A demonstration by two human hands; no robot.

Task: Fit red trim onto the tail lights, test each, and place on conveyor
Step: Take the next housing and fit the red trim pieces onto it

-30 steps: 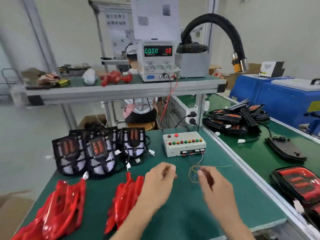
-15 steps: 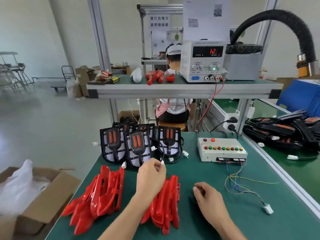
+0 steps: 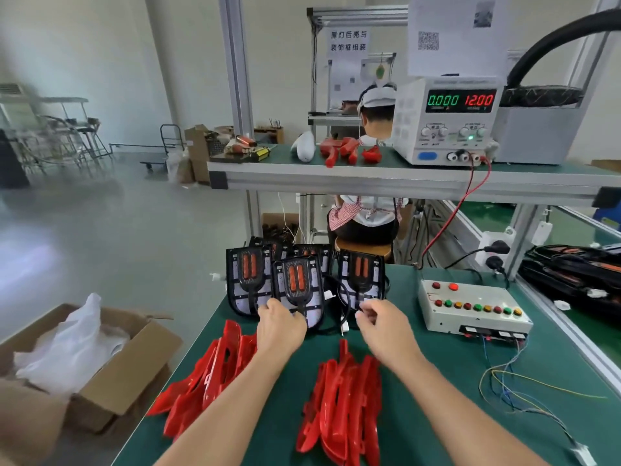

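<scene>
Several black tail lights with orange lamp strips stand in a row at the back of the green bench. My left hand (image 3: 280, 326) curls over the lower edge of the middle tail light (image 3: 297, 280). My right hand (image 3: 383, 322) pinches at the bottom edge of the right tail light (image 3: 361, 274), beside its black cable. Two piles of red trim lie nearer to me: one pile (image 3: 208, 375) left of my left forearm, the other pile (image 3: 342, 408) between my forearms.
A white test box (image 3: 470, 309) with coloured buttons sits to the right, loose wires (image 3: 524, 391) trailing from it. A power supply (image 3: 447, 122) reads 12.00 on the upper shelf. More tail lights (image 3: 571, 270) lie on the conveyor at right. An open cardboard box (image 3: 100, 364) stands left of the bench.
My view swung left from the conveyor to the bench. Both hands moved forward, from above the trim piles and wires up to the row of tail lights.
</scene>
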